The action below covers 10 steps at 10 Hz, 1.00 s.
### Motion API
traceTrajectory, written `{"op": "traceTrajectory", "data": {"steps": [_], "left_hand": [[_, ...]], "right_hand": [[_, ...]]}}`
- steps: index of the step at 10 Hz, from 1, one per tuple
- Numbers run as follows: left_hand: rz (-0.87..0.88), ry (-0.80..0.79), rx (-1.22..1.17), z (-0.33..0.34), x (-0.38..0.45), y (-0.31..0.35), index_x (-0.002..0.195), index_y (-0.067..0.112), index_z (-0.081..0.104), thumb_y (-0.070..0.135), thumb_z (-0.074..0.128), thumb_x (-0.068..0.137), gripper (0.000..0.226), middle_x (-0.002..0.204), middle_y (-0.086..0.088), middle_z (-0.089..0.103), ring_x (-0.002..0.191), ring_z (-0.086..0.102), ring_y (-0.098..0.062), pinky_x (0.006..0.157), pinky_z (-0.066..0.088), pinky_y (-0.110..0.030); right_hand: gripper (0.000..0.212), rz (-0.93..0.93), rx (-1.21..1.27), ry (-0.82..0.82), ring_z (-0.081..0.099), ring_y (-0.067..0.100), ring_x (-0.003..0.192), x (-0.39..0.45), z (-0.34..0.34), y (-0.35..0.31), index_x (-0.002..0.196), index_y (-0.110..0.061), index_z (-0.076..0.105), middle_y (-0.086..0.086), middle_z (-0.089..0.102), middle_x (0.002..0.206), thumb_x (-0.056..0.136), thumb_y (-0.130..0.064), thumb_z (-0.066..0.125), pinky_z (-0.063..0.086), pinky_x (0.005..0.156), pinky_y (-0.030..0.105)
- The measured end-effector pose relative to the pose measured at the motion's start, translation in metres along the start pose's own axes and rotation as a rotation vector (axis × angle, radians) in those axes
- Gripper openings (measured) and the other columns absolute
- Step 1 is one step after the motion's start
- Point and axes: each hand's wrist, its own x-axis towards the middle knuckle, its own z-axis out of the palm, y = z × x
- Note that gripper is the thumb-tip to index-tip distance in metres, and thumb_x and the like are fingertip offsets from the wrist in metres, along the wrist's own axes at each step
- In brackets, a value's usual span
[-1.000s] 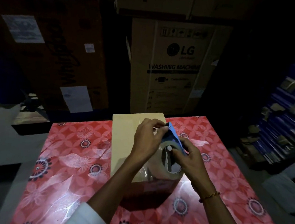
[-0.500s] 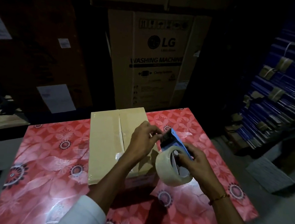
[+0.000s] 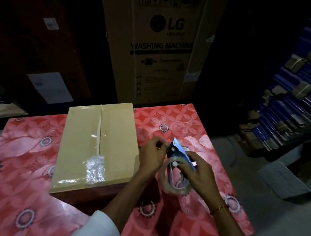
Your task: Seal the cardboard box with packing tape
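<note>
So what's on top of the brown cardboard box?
On the brown cardboard box, clear packing tape runs along the middle seam, ending in a crinkled, bunched patch of tape near the front edge. The flaps are shut, so whatever is inside stays hidden.

Bare table (image 3: pixel 19 170) left of the box (image 3: pixel 97 146), hands (image 3: pixel 152 156) and tape roll (image 3: pixel 176 180) crowding its right side, big carton (image 3: pixel 159 46) close behind, possibly touching.
</note>
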Motion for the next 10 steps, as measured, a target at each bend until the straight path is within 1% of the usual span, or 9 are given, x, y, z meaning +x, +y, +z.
{"op": "traceTrajectory", "data": {"steps": [1,2,3,4,5,6,8,9,10], "left_hand": [[-0.033,-0.121,-0.023,0.025,0.001,-0.008,0.101,0.012,0.075,0.019,0.059,0.095,0.019,0.094,-0.001,0.075,0.088,0.069,-0.017,0.078,0.055,-0.027],[-0.104,-0.219,-0.073,0.048,0.001,-0.022,0.12,0.011,0.069,0.02,0.06,0.093,0.03,0.112,-0.004,0.073,0.102,0.069,-0.02,0.09,0.057,-0.036],[-0.159,-0.252,-0.061,0.063,0.005,-0.035,0.13,0.007,0.063,0.002,0.055,0.095,0.036,0.12,-0.003,0.068,0.107,0.064,-0.017,0.081,0.049,-0.009],[-0.221,-0.288,-0.036,0.072,0.01,-0.044,0.13,0.009,0.063,-0.006,0.05,0.092,0.044,0.115,0.003,0.064,0.108,0.062,-0.018,0.083,0.049,-0.012],[-0.268,-0.321,-0.024,0.079,0.015,-0.053,0.134,0.012,0.06,-0.004,0.048,0.093,0.045,0.126,-0.002,0.064,0.118,0.063,-0.023,0.089,0.051,-0.022],[-0.275,-0.331,-0.023,0.083,0.016,-0.055,0.139,0.009,0.055,-0.003,0.046,0.097,0.044,0.124,0.001,0.062,0.112,0.06,-0.016,0.078,0.046,-0.007],[-0.238,-0.318,0.066,0.089,0.02,-0.059,0.141,0.007,0.052,-0.001,0.047,0.098,0.044,0.122,0.003,0.057,0.112,0.053,-0.01,0.076,0.039,0.002],[-0.162,-0.304,0.207,0.082,0.02,-0.058,0.139,0.006,0.055,0.004,0.054,0.096,0.043,0.133,-0.005,0.061,0.118,0.06,-0.021,0.097,0.048,-0.025],[-0.065,-0.232,0.349,0.076,0.029,-0.051,0.133,0.003,0.06,0.008,0.055,0.096,0.037,0.135,-0.016,0.063,0.122,0.06,-0.031,0.103,0.048,-0.037]], "right_hand": [[0.031,0.006,-0.135,0.025,0.067,0.006,0.077,0.01,-0.004,0.018,0.109,-0.035,0.069,-0.013,0.071,0.087,0.083,-0.052,0.071,0.047,0.063,0.025],[0.024,0.031,-0.21,0.013,0.061,0.0,0.07,0.018,-0.005,0.031,0.102,-0.032,0.069,-0.013,0.068,0.079,0.084,-0.048,0.069,0.036,0.056,0.018],[0.025,0.083,-0.246,-0.024,0.063,0.005,0.074,0.026,-0.004,0.048,0.103,-0.033,0.068,-0.013,0.07,0.083,0.083,-0.049,0.069,0.037,0.056,0.018],[0.028,0.108,-0.275,-0.068,0.066,0.012,0.076,0.032,0.0,0.069,0.105,-0.032,0.067,-0.009,0.072,0.086,0.083,-0.048,0.069,0.046,0.059,0.024],[0.027,0.113,-0.267,-0.09,0.066,0.013,0.072,0.036,0.003,0.082,0.104,-0.03,0.067,-0.006,0.072,0.081,0.085,-0.05,0.068,0.051,0.061,0.034],[0.025,0.13,-0.238,-0.102,0.068,0.013,0.074,0.039,0.006,0.09,0.106,-0.028,0.068,-0.006,0.074,0.085,0.087,-0.046,0.067,0.056,0.066,0.036],[0.029,0.154,-0.217,-0.103,0.068,0.016,0.082,0.04,0.008,0.095,0.114,-0.026,0.065,-0.005,0.073,0.096,0.088,-0.04,0.064,0.055,0.071,0.037],[0.032,0.17,-0.246,-0.155,0.067,0.021,0.086,0.04,0.009,0.096,0.117,-0.024,0.064,-0.001,0.071,0.101,0.088,-0.038,0.061,0.053,0.071,0.035],[0.041,0.157,-0.256,-0.151,0.063,0.023,0.104,0.054,0.006,0.079,0.13,-0.018,0.06,0.005,0.066,0.121,0.089,-0.025,0.061,0.05,0.083,0.032]]}}
